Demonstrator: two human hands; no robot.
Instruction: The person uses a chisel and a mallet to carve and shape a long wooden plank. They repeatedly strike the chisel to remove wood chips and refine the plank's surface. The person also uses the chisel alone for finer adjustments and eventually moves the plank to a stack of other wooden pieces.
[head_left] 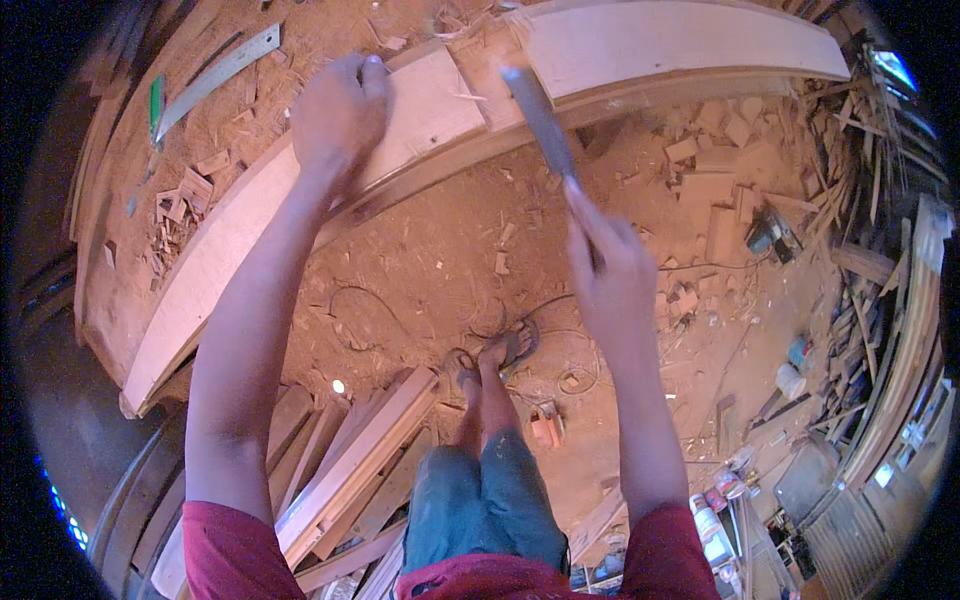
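Note:
A long wooden beam [428, 105] runs across the far side, its ends bending in the wide view. A notch [497, 62] with rough edges is cut across its upper face near the middle. My left hand [342, 115] is closed over the beam left of the notch, most of its fingers curled and partly hidden. In my right hand [612, 265] is a chisel [540, 120], a flat dark blade with a shiny tip. The blade slants up and left, its tip at the notch's right side. My fingers wrap its handle, which is mostly hidden.
A metal try square with a green handle [157, 105] lies beyond the beam at left. Offcuts [715, 190] and shavings litter the ground at right. Stacked boards [350, 470] lie near my legs at left. A cable [560, 300] loops by my feet. Scrap wood [870, 330] lines the right side.

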